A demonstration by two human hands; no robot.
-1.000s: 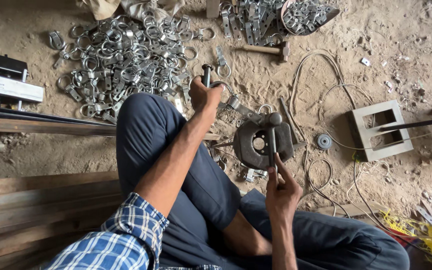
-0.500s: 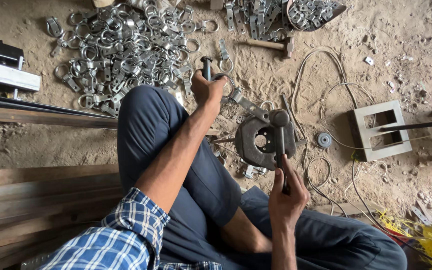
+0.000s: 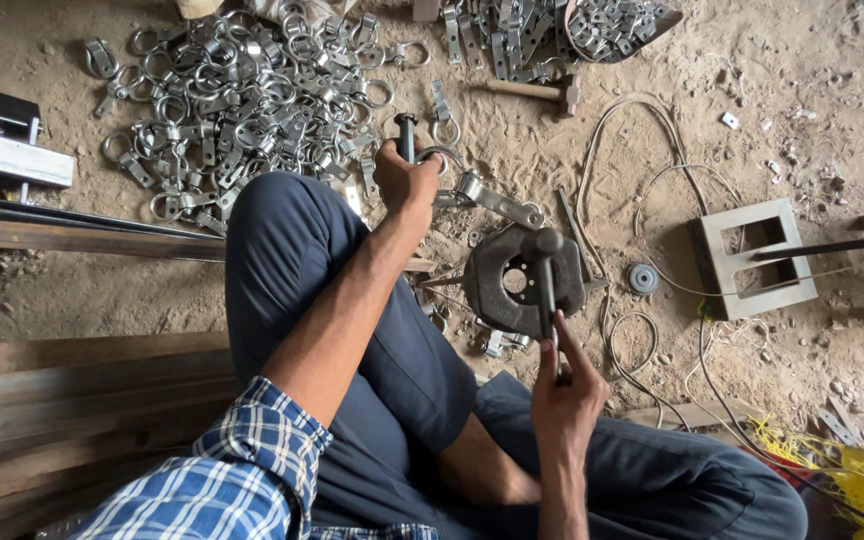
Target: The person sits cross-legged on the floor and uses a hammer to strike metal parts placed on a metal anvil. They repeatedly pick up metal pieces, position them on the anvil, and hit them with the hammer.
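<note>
**Hammer over the iron block, clamp part held beside it**

The right hand [image 3: 567, 385] has its fingers wrapped tight round the handle of a small hammer [image 3: 546, 275], whose head sits up over the top edge of a round, dark iron block [image 3: 512, 280] lying on the sandy floor [image 3: 752, 120]. The block is just beyond the fingers of that hand, between the two hands.

The left hand [image 3: 407, 180] reaches out over the raised knee, its fingers closed round a short dark rod [image 3: 406, 130] that stands up out of the fist. Just to the right of those fingers a silver ring clamp [image 3: 442, 158] curves out, and a flat metal strap [image 3: 497, 202] runs from it down toward the block's upper rim; whether the strap touches the block cannot be told.

Beyond the left fingers, up and to their left, spreads a large heap of silver ring clamps [image 3: 232, 110]. Farther off, past both hands, a wooden-handled hammer [image 3: 532, 92] lies on the floor. Well to the right of the right fingers sit a square metal frame [image 3: 752, 262] and a small round disc [image 3: 643, 278], with loose white wire [image 3: 642, 140] looped near them.
</note>
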